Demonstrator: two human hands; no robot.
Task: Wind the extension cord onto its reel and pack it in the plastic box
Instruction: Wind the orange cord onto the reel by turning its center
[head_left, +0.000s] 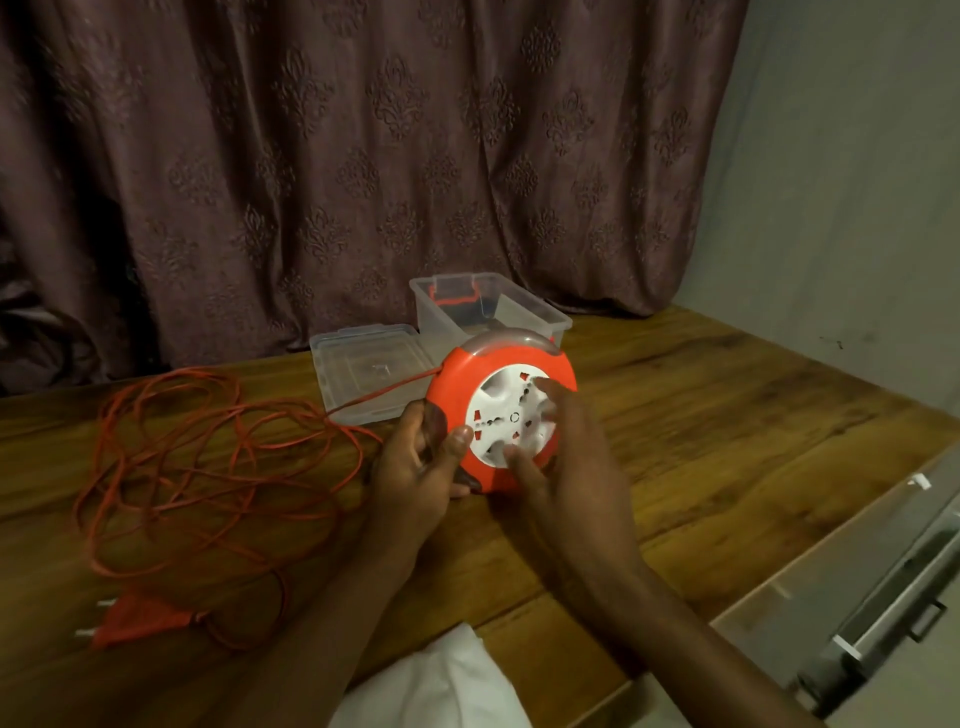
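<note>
White cloth (441, 680) nearest — lid (363, 371) beside box (519, 306).

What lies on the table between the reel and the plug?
In the head view, loose tangled loops of the orange cord lie on the wooden table between the reel and the plug.
</note>
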